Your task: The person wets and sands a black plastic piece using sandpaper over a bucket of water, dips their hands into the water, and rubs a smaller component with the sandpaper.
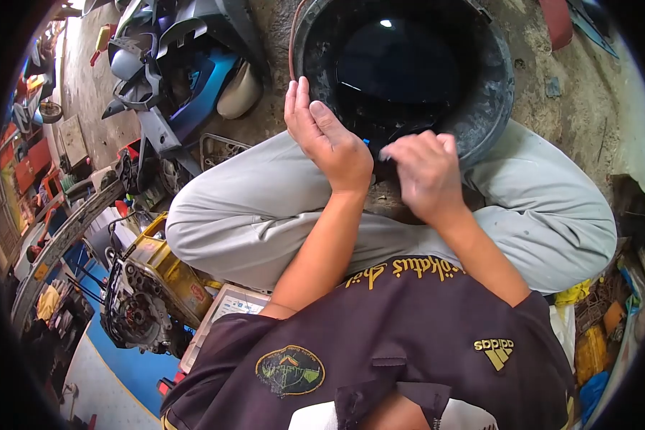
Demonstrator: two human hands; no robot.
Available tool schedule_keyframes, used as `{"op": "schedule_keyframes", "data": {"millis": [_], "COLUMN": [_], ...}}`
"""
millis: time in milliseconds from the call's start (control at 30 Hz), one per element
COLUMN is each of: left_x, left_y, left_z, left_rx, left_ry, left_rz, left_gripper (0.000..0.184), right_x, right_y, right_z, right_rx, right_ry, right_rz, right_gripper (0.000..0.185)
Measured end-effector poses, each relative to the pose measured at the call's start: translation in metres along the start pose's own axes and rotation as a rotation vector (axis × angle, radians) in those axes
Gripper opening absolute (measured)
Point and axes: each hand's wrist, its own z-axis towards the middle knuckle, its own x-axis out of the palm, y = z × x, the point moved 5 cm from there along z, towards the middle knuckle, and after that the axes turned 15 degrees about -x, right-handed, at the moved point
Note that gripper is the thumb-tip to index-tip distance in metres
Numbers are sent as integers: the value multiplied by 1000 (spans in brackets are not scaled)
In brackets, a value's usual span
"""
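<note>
A round black tub of dark liquid stands in front of my crossed legs. My left hand is raised at the tub's near left rim, palm turned inward, fingers stretched out and holding nothing. To its right, my right hand hangs over the near rim with fingers bent and slightly blurred; whether something small is between its fingertips cannot be made out. The two hands are apart. A small blue thing shows between them.
Dark and blue plastic panels lie on the concrete floor at the upper left. An engine part and a yellow container are at the left. Metal and plastic scraps lie at the right, beyond my knee.
</note>
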Motion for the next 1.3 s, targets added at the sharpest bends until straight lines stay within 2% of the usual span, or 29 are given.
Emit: {"op": "schedule_keyframes", "data": {"millis": [333,467,533,700,800,933,1067,1300], "left_x": [0,1,0,0,1,1,0,0], "left_y": [2,2,1,2,5,5,2,5], "left_z": [1,-1,0,1,0,1,2,0], "left_rx": [0,-2,0,-3,0,14,11,17], "left_ry": [-4,-6,-5,-11,-13,-15,-16,-23], "left_rz": [-24,-14,-7,-31,-55,-48,-44,-55], "left_gripper": [44,45,45,46,46,46,46,46], "right_x": [1,-2,0,-1,-1,-3,1,-2], "right_y": [-10,4,-17,1,-16,5,-16,-10], "right_z": [-1,2,-3,1,0,5,-1,2], "right_rx": [6,-58,31,-67,7,-77,-11,-26], "right_ry": [-2,5,9,-4,-14,10,20,34], "right_rz": [-6,65,-73,20,-48,27,-58,-1], "right_gripper": [19,16,17,16,16,14,17,17]}}
